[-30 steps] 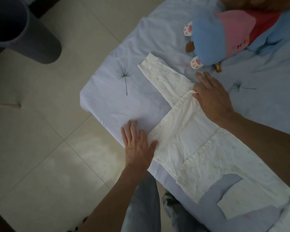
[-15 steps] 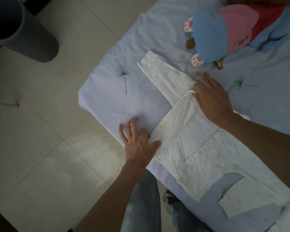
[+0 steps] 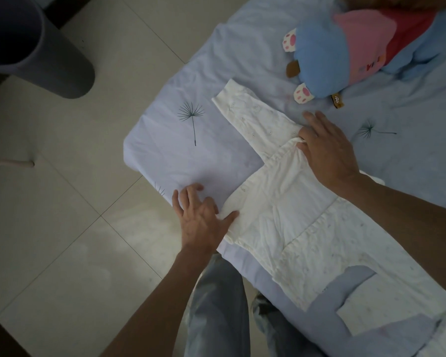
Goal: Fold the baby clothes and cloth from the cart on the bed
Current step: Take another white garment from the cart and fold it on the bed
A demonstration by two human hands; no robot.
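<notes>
A white baby romper (image 3: 289,202) lies spread flat on the light blue bed sheet (image 3: 165,150), one long sleeve (image 3: 252,117) stretched toward the far left and its legs reaching the lower right. My left hand (image 3: 204,220) rests at the garment's near edge, thumb on the fabric and slightly bent fingers on the sheet. My right hand (image 3: 327,148) presses flat on the collar and shoulder area, where the cloth bunches a little by the thumb.
A blue and pink plush toy (image 3: 345,47) lies on the bed just beyond the sleeve. A dark grey cylindrical bin (image 3: 36,47) stands on the tiled floor at the upper left. The bed's corner is near my left hand, my jeans-clad legs below it.
My left hand's fingers have bent and drawn in slightly at the romper's near edge. My right hand stays pressed on the collar area.
</notes>
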